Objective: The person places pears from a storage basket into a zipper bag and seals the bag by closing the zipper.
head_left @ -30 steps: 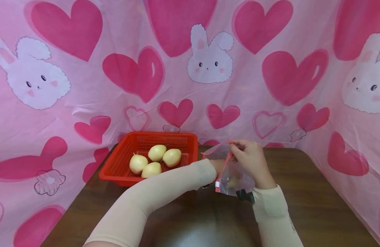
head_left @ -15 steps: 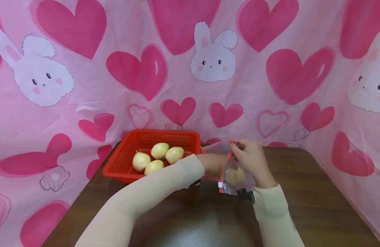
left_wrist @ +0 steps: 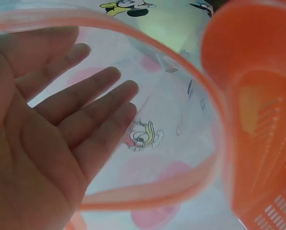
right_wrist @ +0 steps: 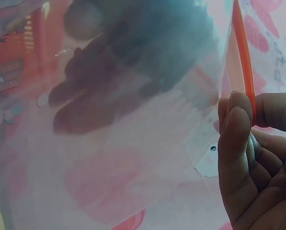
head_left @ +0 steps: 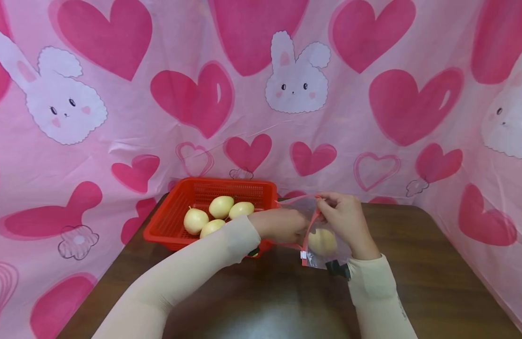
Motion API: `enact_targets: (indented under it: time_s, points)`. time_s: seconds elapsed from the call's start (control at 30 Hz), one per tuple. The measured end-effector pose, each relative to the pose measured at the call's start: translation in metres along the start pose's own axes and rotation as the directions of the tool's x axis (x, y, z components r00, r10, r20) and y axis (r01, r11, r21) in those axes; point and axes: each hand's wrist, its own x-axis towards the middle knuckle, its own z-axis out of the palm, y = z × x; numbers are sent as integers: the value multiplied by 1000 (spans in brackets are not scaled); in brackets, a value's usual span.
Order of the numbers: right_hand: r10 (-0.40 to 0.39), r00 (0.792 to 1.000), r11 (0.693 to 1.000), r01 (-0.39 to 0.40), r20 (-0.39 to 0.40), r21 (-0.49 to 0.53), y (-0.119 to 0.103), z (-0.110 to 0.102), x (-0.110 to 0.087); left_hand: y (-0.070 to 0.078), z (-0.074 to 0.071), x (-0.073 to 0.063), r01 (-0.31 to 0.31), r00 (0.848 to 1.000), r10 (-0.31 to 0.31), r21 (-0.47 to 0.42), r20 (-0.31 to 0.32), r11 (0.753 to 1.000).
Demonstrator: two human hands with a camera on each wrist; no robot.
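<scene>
Clear bag [head_left: 315, 262], one pear [head_left: 322, 241] inside; right hand [head_left: 345, 216] pinches its rim, left hand [head_left: 286, 225] is spread at its mouth. Left sleeve [head_left: 193, 275] partly blocks red basket [head_left: 165, 238] with four pears [head_left: 196, 221].

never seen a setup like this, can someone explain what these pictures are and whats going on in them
There is no machine here: a person works with two bare hands, so each grip is simply a hand. The wide picture comes from a camera on the head, looking forward and down. The two close-ups come from cameras on the left and right wrists. On the brown table stands a red basket with four pale yellow fruits visible in it. The right grip pinches the rim of a clear bag, which has a similar fruit inside. The left grip, fingers extended, is at the bag's open mouth and holds nothing.
</scene>
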Motion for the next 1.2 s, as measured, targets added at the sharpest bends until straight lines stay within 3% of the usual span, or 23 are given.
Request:
enact_targets:
  time_s: [0.23, 0.5, 0.8, 1.2]
  points:
    - [-14, 1000, 1000, 14, 9, 9, 1, 1, 1, 4, -4, -17, -87, 994, 89, 27, -67, 996]
    - [3, 1000, 1000, -2, 21, -9, -1, 0, -1, 9, -6, -37, -119, 983, 121, 26, -138, 993]
    - [21, 1000, 1000, -21, 13, -8, 0, 0, -1, 14, -8, -60, -49, 987, 65, 108, -149, 993]
    - [61, 998, 998, -60, 34, -30, -1, -1, -4, 4, -5, -91, 40, 980, -20, 98, -199, 994]
